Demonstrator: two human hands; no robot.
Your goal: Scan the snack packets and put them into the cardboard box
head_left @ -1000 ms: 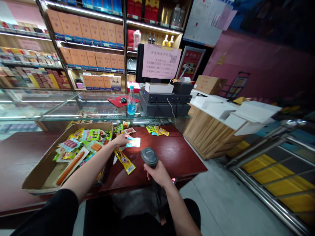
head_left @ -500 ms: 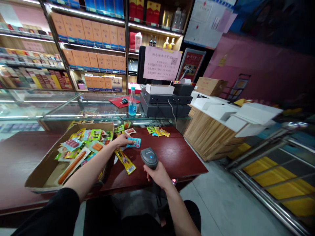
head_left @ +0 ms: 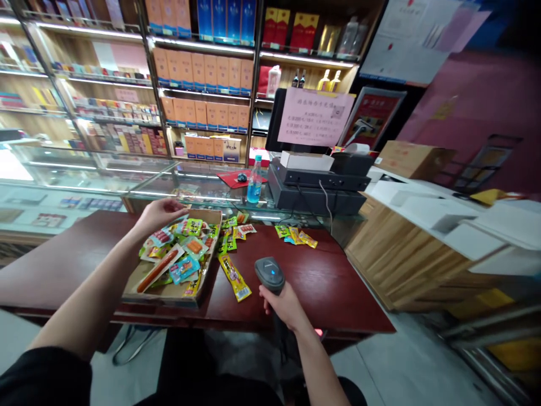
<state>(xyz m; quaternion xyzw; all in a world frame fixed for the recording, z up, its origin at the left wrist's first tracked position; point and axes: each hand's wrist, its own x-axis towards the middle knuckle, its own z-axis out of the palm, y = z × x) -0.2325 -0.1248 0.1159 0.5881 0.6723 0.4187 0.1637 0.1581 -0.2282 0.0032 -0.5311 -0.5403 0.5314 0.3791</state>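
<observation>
My left hand [head_left: 159, 215] hovers over the far left side of a shallow cardboard box [head_left: 163, 301] full of small snack packets. Its fingers point right and are bent close together; whether a packet is between them is hard to make out. In the box lie a long sausage in clear wrap [head_left: 158, 270] and a light blue packet [head_left: 185, 269]. My right hand [head_left: 286, 304] is closed round the handle of a grey barcode scanner [head_left: 270, 274] with a lit blue light. Between box and scanner lies a long yellow packet [head_left: 234, 277].
More packets lie right of the box [head_left: 228, 239], and a small group of packets [head_left: 296, 235] sits farther right on the brown table [head_left: 329, 287]. Behind stand a glass counter [head_left: 198, 186], a blue-labelled bottle [head_left: 254, 183], and a monitor with a pink sign [head_left: 315, 115].
My left hand has moved left from the table to above the box; the light blue packet it touched on the table is gone from there. My right hand still holds the scanner. The view has turned left.
</observation>
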